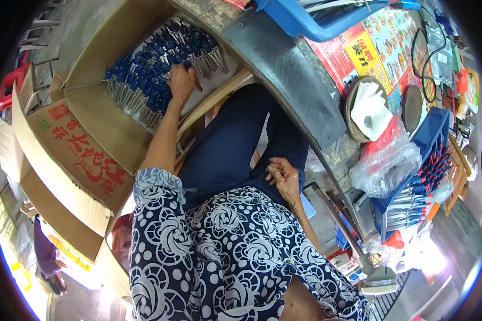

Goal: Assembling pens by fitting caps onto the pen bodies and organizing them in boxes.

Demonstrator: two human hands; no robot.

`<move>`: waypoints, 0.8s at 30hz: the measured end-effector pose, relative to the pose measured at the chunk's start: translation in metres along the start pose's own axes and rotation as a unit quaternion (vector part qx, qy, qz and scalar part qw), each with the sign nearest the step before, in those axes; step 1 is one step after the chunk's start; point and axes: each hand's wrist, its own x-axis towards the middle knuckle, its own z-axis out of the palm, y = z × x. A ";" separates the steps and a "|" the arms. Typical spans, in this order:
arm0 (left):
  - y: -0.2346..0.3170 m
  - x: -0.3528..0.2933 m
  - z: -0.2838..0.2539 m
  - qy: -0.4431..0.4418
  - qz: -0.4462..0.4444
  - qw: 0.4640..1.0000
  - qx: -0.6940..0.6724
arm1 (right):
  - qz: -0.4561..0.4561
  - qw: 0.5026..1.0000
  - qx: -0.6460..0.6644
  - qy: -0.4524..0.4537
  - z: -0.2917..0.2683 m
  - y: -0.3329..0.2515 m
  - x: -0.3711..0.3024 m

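Blue-handled tools [140,85] slant lengthwise, tips mostly nearward; left hand [182,83] — grip unclear; right hand [285,181] — loosely curled.

In the upper left of the frame, the left hand [181,83] reached into an open cardboard box [104,125], over a heap of blue-handled tools [144,72]. Near the centre, the right hand [285,179] rested loosely curled on dark trousers [219,142]. At right, a clear plastic bag [383,172] lay beside a blue bin [379,214].
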 end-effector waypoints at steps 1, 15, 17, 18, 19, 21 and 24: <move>0.011 -0.005 -0.017 0.042 0.017 0.999 -0.022 | -0.006 1.000 0.005 0.001 -0.001 0.003 0.001; 0.171 -0.110 -0.206 0.257 0.175 0.684 -0.660 | -0.084 0.992 0.080 -0.053 -0.007 0.022 0.006; 0.188 -0.124 -0.225 0.191 0.207 0.639 -0.716 | -0.101 0.989 0.096 -0.051 -0.007 0.024 0.008; 0.196 -0.131 -0.233 0.128 0.226 0.592 -0.763 | -0.111 0.986 0.106 -0.057 -0.006 0.025 0.009; 0.210 -0.139 -0.234 0.089 0.238 0.571 -0.781 | -0.121 0.985 0.113 -0.058 -0.006 0.024 0.009; 0.235 -0.154 -0.234 0.089 0.266 0.641 -0.715 | -0.131 0.983 0.116 -0.054 -0.004 0.024 0.010; 0.268 -0.162 -0.220 0.046 0.334 0.707 -0.622 | -0.140 0.981 0.128 -0.030 -0.002 0.026 0.013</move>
